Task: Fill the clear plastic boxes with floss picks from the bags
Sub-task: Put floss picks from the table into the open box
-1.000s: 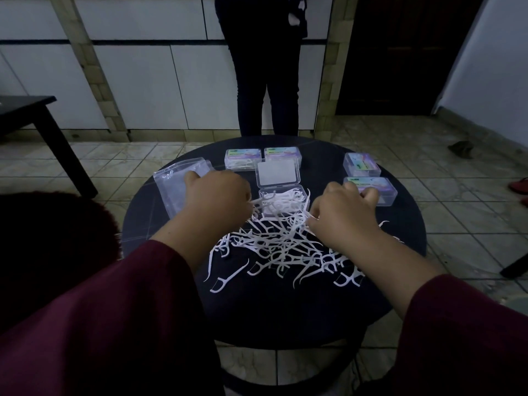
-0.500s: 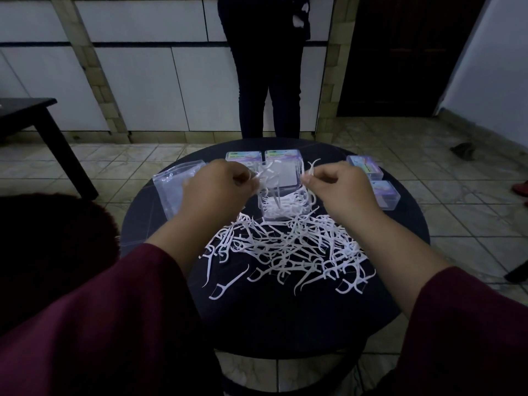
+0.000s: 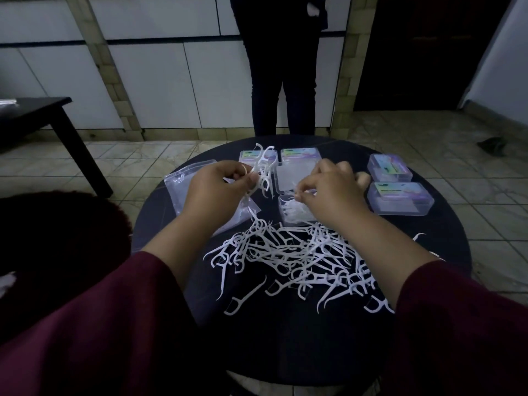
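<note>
A heap of white floss picks [image 3: 297, 258] lies spread over the round black table [image 3: 285, 344]. Behind it stands an open clear plastic box [image 3: 288, 215], partly filled with picks, its lid [image 3: 294, 174] folded back. My left hand [image 3: 217, 192] holds a bunch of floss picks [image 3: 264, 170] raised above the table, left of the box. My right hand [image 3: 331, 192] pinches a few picks right over the open box. A clear plastic bag [image 3: 183, 190] lies flat at the table's left, partly under my left hand.
Two closed labelled boxes [image 3: 300, 154] stand at the back of the table and two more [image 3: 400, 197] at the right. A person in dark trousers [image 3: 283, 81] stands just beyond the table. A dark side table [image 3: 43, 115] is at the far left on the tiled floor.
My right hand has come down from beside the left to the open box with a few picks. The left hand still holds its bunch up.
</note>
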